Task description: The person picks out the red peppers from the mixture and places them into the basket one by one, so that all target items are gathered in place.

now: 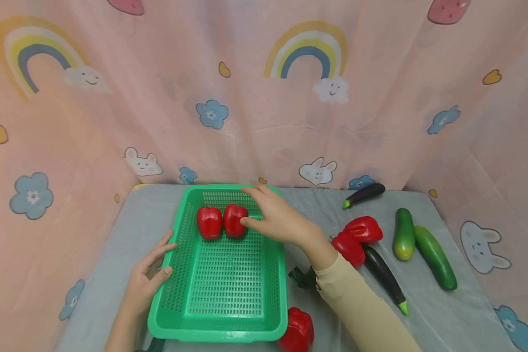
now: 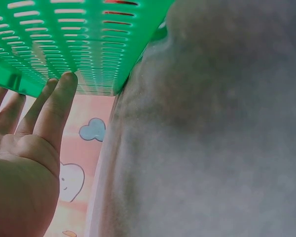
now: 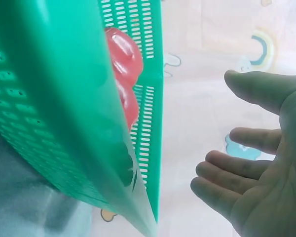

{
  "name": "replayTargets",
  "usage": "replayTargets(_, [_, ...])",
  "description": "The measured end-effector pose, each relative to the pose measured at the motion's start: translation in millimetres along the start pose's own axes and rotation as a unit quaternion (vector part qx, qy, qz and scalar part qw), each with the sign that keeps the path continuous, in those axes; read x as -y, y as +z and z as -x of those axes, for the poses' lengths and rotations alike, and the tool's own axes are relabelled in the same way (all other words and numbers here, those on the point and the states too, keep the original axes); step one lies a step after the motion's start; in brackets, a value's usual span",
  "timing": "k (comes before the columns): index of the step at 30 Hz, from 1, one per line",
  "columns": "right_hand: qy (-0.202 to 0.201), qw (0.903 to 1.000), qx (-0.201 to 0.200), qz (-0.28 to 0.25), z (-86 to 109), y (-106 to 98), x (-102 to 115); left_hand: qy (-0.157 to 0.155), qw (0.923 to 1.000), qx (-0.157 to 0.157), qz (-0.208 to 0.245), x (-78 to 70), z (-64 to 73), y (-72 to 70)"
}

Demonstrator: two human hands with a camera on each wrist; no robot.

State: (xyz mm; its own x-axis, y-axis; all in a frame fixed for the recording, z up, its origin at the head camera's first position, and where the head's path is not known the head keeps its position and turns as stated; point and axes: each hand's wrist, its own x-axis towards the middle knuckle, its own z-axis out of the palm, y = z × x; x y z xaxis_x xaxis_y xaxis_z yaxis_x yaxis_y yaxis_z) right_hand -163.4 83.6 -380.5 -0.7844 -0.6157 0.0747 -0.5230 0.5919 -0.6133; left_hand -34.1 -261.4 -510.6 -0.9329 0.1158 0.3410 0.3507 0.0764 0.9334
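Two red bell peppers (image 1: 209, 223) lie side by side toward the far end of a green plastic basket (image 1: 220, 335). My left hand (image 1: 146, 276) is at the basket's left side, fingers extended and fingertips right at the rim; the left wrist view has that hand (image 2: 32, 131) beside the slotted wall (image 2: 96, 44). Over the far right part of the basket is my right hand (image 1: 279, 215), its thumb overlapping the right pepper in the head view. The right wrist view has this hand (image 3: 259, 168) with fingers spread and an unfilled palm.
Right of the basket on the grey cloth (image 1: 422, 313) lie two more red peppers (image 1: 363, 230), an eggplant (image 1: 385, 276), a smaller eggplant (image 1: 365, 195) and two green cucumber-like vegetables (image 1: 435, 257). Another pepper (image 1: 297, 330) sits by the basket's near right corner. A patterned pink curtain (image 1: 255, 146) hangs behind.
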Motion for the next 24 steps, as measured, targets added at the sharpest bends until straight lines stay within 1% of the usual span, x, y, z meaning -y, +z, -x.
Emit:
replayTargets(3, [0.000, 0.9999, -0.003, -0.011, 5.0, -1.0, -0.3, -0.003, 1.0000, 0.001, -0.002, -0.8, 0.3, -0.7])
replayTargets(10, [0.006, 0.9990, -0.030, -0.033, 23.2, -3.3, -6.3, -0.008, 0.9999, 0.004, -0.006, -0.8, -0.1, -0.8])
replayTargets(17, [0.035, 0.9972, -0.055, -0.038, 44.8, -6.7, -17.0, -0.010, 0.9998, 0.007, -0.017, 0.6, 0.8, -1.0])
replayTargets(24, [0.064, 0.9941, -0.079, -0.037, 62.8, -10.9, -34.1, -0.006, 0.9999, 0.002, -0.016, -1.1, 0.0, -1.2])
